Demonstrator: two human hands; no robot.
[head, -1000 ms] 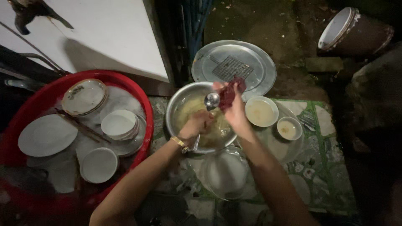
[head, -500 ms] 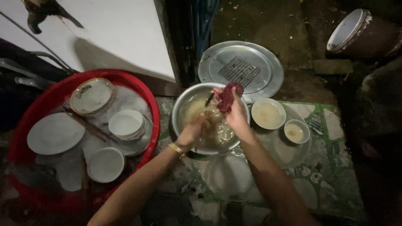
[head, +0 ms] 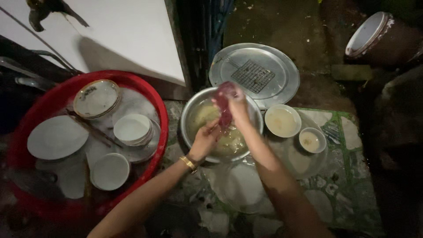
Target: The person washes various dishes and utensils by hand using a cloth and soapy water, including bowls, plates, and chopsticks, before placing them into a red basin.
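Over the soapy metal basin (head: 194, 115), both hands — left hand (head: 206, 139), right hand (head: 235, 102) — clench a red scrubbing cloth (head: 224, 105).

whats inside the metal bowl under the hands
The metal bowl holds cloudy, yellowish soapy water. Over it, the right hand grips a red cloth and the left hand reaches in. The hands cover whatever lies beneath them.
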